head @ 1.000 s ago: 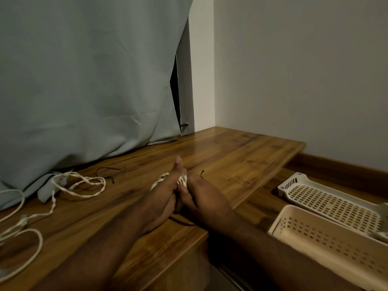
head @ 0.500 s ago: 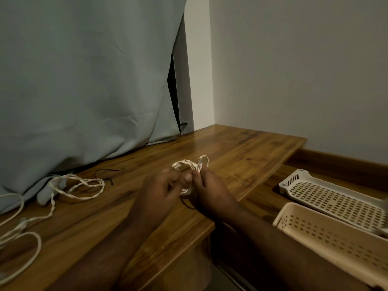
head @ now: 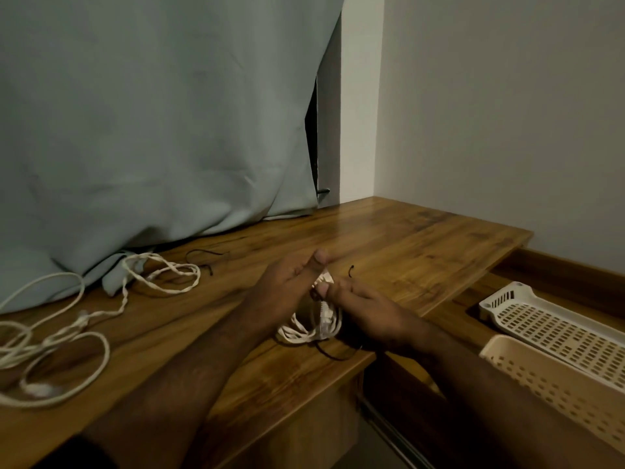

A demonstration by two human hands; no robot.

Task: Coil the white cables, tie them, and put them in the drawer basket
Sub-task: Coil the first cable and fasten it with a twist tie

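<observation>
A small coiled white cable [head: 313, 324] hangs between my two hands above the wooden table's front edge. My left hand [head: 287, 286] holds the coil from the left, thumb up and fingers curled around it. My right hand [head: 368, 311] pinches the coil's top together with a thin black tie [head: 351, 269], whose other end trails below the coil. Loose white cables [head: 67, 333] lie uncoiled on the table at far left. A beige drawer basket [head: 558, 387] sits low at the right.
A white perforated tray [head: 548, 319] lies behind the basket in the open drawer. Another black tie [head: 206, 257] rests on the wooden table [head: 422, 238] near a grey-blue curtain [head: 152, 130] that drapes onto the tabletop. A plain wall stands at the right.
The coil has dropped from above my fingers to hang below them. My left thumb has lifted, and both hands have shifted slightly right and toward the table edge.
</observation>
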